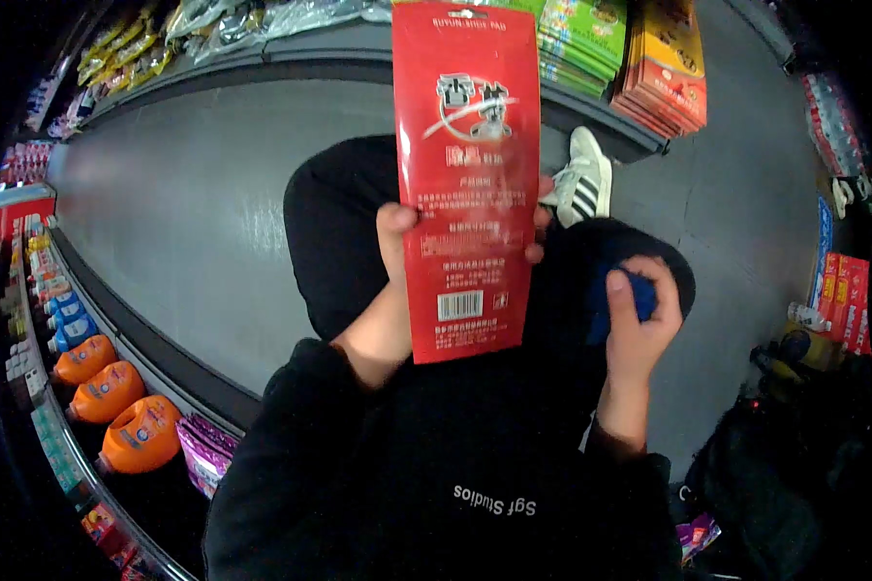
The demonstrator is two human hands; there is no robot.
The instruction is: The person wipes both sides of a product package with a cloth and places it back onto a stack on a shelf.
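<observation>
A tall red packet of shoe insoles [470, 198] is upright in front of me, its printed side with a barcode facing me. My left hand [394, 242] grips it from behind, thumb at the left edge and fingertips showing at the right edge. Over my right knee, my right hand [646, 315] has its fingers curled around a dark blue thing [639, 293]. What kind of thing that is, I cannot make out. The two hands are apart, and the right one does not touch the packet.
Green packets [581, 44] and red-yellow packets [664, 73] stand on the shelf ahead. On the left-hand shelf are orange detergent bottles [140, 436], blue bottles [71, 324] and purple packs [206, 450]. My grey sneaker [583, 179] rests on the grey floor [184, 203]. Dark bags [785, 455] lie at right.
</observation>
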